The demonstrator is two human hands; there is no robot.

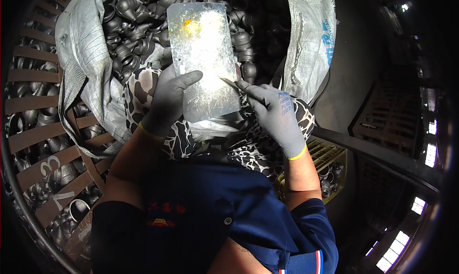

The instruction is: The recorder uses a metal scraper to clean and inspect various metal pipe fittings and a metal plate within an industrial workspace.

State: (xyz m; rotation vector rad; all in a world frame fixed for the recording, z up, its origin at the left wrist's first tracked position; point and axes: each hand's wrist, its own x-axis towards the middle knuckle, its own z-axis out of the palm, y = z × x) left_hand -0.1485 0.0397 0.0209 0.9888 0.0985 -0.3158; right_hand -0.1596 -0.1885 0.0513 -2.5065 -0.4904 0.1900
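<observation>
A pale, translucent rectangular sheet (201, 99) lies tilted above my lap, brightly lit, with scratches and a yellow smear near its far end. My left hand (167, 99), in a grey glove, grips its left edge with the thumb over the top face. In the gloved right hand (275, 109) is a slim, dark, pointed tool (229, 82), pinched between the fingers. Its tip rests on or just above the sheet's right half. Glare hides the exact contact, and the tool's kind is unclear.
Beyond the sheet, a large white woven sack (79, 40) holds many dark metal pipe fittings (129, 6). At left stands a brown slatted metal crate (36, 140) full of similar parts. A yellow basket (334, 152) with fittings sits at right, near a dark metal bar (373, 147).
</observation>
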